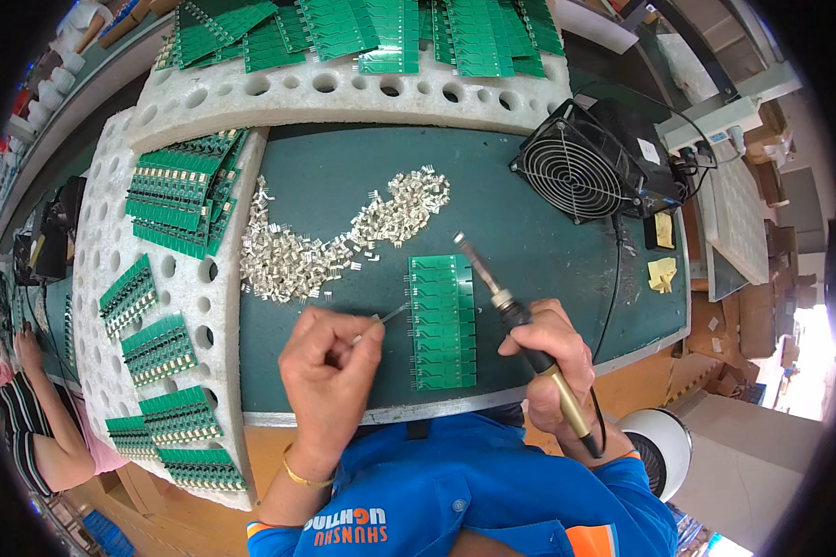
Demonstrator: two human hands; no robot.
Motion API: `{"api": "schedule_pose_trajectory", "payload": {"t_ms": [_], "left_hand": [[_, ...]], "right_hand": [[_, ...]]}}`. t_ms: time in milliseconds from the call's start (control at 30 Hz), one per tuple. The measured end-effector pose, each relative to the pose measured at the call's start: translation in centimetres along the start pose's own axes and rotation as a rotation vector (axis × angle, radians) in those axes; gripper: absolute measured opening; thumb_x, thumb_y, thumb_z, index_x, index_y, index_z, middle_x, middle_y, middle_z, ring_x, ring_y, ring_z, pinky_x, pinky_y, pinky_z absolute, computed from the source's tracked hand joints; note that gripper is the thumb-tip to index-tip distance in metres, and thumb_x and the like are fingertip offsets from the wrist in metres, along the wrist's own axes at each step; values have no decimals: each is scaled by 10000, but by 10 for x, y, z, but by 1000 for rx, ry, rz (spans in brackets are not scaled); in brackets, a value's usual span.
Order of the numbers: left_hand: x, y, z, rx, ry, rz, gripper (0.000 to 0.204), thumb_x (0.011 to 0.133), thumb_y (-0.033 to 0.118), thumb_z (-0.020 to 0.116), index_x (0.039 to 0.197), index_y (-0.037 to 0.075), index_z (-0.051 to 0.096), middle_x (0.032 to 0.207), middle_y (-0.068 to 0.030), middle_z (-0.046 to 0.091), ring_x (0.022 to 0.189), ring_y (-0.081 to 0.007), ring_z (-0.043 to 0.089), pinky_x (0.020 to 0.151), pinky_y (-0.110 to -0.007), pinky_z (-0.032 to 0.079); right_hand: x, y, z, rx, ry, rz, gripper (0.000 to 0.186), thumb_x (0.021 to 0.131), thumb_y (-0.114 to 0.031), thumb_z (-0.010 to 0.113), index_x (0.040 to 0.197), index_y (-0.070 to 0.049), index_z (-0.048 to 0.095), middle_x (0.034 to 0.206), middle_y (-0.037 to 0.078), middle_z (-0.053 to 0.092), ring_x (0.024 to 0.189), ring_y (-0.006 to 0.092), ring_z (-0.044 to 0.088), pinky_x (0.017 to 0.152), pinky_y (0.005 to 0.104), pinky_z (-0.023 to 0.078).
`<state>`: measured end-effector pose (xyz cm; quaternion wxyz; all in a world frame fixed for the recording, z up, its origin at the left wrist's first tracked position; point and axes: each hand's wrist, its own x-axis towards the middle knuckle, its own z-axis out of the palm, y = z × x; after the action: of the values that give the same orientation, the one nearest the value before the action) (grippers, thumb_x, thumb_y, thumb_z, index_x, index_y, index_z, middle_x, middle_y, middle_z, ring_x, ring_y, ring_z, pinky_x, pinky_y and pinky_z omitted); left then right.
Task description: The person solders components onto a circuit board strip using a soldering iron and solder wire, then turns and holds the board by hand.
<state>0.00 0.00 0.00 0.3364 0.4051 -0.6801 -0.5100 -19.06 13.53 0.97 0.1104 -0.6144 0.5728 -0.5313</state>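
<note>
Circuit-board panel (444,325) bare-looking — populated boards (170,190) stacked; soldering iron (515,317) held in right grip (567,349), thin strand (396,314) in left grip (333,367).

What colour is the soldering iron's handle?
Handle: black in front, gold further back, seen in the head view.

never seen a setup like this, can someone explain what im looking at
There is no machine here, just a person in blue working bare-handed. The picture comes from a wide fisheye camera on their head, looking down. On the dark green table lie a heap of small white parts and, in front of the person, a green circuit board. White foam slabs carry more green boards, and a black fan stands at the right. The right hand holds what looks like a soldering iron, tip pointing away. The left hand pinches a thin pale piece, too small to name, its end near the board's left edge.
</note>
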Motion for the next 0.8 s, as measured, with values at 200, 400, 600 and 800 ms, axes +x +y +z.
{"api": "schedule_pose_trajectory", "payload": {"t_ms": [200,400,600,800], "left_hand": [[15,-9,13,84,73,-9,78,782,-42,751,829,12,720,718,-8,552,555,-60,419,504,-236,338],[20,-12,18,158,25,-18,60,808,-27,748,845,4,712,768,9,550,598,-36,436,535,-205,346],[23,-16,20,149,12,-37,67,799,-31,750,839,10,716,753,14,547,595,-40,430,538,-208,348],[25,-17,21,156,1,-41,68,797,-32,750,838,11,718,741,15,540,604,-42,426,542,-213,349]], "right_hand": [[2,-2,0,-91,7,55,316,919,-322,695,1031,-29,656,786,62,622,698,224,566,739,392,402],[4,10,12,-132,81,32,170,818,-149,755,935,-48,684,694,29,614,591,196,518,698,373,379],[5,18,19,-156,99,37,136,778,-103,747,891,-54,689,661,23,606,560,191,504,686,364,377],[4,21,22,-175,91,41,134,757,-77,743,883,-73,694,643,11,586,557,191,505,685,363,377]]}}
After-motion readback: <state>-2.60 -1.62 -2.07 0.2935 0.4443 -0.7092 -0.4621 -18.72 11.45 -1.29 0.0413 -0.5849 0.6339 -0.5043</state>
